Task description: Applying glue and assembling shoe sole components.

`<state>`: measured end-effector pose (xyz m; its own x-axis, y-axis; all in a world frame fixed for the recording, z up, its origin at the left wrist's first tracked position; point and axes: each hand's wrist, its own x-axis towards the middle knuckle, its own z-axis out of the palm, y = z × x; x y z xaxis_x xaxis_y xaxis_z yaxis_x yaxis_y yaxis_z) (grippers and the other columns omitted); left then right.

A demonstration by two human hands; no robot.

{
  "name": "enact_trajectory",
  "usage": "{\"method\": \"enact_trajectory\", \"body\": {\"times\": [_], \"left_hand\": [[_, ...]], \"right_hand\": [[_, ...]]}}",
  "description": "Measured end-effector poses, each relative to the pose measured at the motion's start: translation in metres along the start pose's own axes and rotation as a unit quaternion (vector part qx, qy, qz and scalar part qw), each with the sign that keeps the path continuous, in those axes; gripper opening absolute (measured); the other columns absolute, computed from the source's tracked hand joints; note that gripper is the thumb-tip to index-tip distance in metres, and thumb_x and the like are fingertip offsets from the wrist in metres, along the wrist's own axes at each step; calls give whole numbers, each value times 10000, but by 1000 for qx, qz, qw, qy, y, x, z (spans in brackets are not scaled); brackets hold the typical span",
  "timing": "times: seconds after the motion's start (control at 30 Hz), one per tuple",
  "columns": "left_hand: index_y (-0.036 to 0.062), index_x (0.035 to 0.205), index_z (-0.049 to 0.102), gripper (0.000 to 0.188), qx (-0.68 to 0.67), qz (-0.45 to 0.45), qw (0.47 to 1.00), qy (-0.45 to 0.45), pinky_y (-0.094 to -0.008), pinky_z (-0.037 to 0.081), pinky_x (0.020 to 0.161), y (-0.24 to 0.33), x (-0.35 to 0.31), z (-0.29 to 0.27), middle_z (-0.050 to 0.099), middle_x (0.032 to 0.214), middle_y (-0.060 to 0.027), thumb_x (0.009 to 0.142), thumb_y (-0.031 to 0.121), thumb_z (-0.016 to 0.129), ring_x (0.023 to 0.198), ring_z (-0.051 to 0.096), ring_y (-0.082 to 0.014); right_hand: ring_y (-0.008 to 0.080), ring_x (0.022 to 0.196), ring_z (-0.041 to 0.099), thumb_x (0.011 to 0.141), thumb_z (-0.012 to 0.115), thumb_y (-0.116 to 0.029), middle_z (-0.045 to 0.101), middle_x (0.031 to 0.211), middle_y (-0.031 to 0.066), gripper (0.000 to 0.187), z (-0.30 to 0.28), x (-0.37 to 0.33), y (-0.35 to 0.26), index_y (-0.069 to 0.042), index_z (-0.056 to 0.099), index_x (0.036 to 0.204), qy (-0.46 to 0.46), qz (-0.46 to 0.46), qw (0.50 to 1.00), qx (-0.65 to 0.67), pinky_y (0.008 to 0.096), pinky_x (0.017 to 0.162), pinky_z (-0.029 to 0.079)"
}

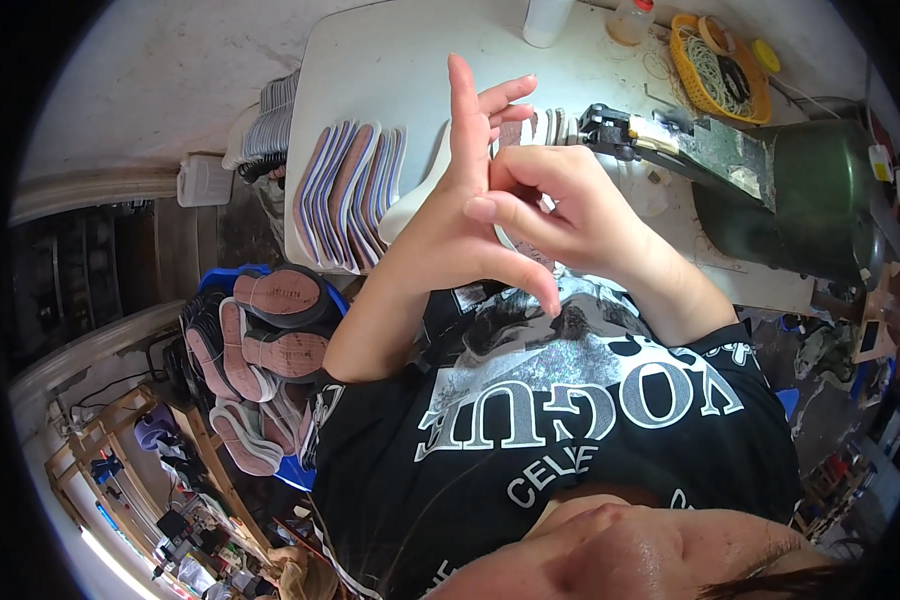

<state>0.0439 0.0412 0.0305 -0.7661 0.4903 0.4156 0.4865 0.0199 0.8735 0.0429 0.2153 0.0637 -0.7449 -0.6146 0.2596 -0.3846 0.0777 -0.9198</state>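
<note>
Above the front of the white table [410,60], my two hands meet in front of my body. My left hand [460,215] holds no object; its thumb and several fingers stretch apart. The curled fingers and thumb of my right hand [550,195] close around a finger of my left hand, largely hiding it. On the table left of my hands stands a row of shoe soles [345,190], pinkish with white and blue edges. More soles [555,128] show partly behind my fingers. Next to my left wrist lies a white sole [415,205], partly covered.
A dark green machine [800,190] with a long arm stands at the right. Behind it are a yellow basket [690,75] of cord, a red-capped jar [630,22] and a white bottle [547,22]. A blue tub [295,470] of soles stands lower left, below a white plastic container [205,180].
</note>
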Motion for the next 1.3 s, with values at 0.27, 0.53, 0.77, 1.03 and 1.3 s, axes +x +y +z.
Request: {"method": "enact_trajectory", "body": {"times": [0.27, 0.53, 0.77, 1.03, 1.3], "left_hand": [[147, 1531, -268, 1820, -104, -8, 994, 25, -489, 272, 1146, -4, -1, 5, 227, 1539, -253, 248, 660, 917, 1385, 322, -390], [150, 1575, -141, 1646, -355, -21, 931, 87, -492, 206, 1187, -6, -8, 21, 133, 1597, -262, 342, 957, 592, 1470, 206, -380], [109, 1571, -138, 1453, -285, -189, 929, 145, -467, 151, 1216, 2, 1, 39, 68, 1642, -187, 586, 973, 488, 1506, 141, -361], [154, 1573, -166, 1547, -453, -3, 889, 69, -454, 7, 1203, -10, -21, 19, -87, 1661, -133, 353, 1082, 46, 1514, 39, -300], [109, 1571, -141, 1559, -230, 112, 960, 113, -531, -32, 1198, -22, -15, 42, -122, 1641, -204, 394, 1072, 202, 1513, -84, -384]], "right_hand": [[109, 696, 577, 1019, 553, -189, 606, 761, 31, 233, 8, -3, 16, -3, 607, 891, 1, 81, 974, 213, 268, 654, 477], [90, 864, 557, 955, 654, -95, 599, 962, 30, 144, 5, -11, 14, 1, 588, 1038, 98, 62, 951, 286, 236, 779, 451], [72, 848, 532, 936, 671, -121, 599, 968, 23, 208, 29, 3, 14, -20, 556, 1076, 164, 11, 975, 147, 228, 761, 438], [198, 1213, 534, 999, 426, -17, 532, 1335, 152, 480, 22, -6, 28, 22, 352, 1472, 233, -60, 956, 167, 339, 1044, 409], [321, 1533, 58, 1034, 411, -431, 113, 1645, 203, 723, 47, 4, 29, 7, 183, 1562, 102, -81, 985, -109, 475, 1225, 29]]}}
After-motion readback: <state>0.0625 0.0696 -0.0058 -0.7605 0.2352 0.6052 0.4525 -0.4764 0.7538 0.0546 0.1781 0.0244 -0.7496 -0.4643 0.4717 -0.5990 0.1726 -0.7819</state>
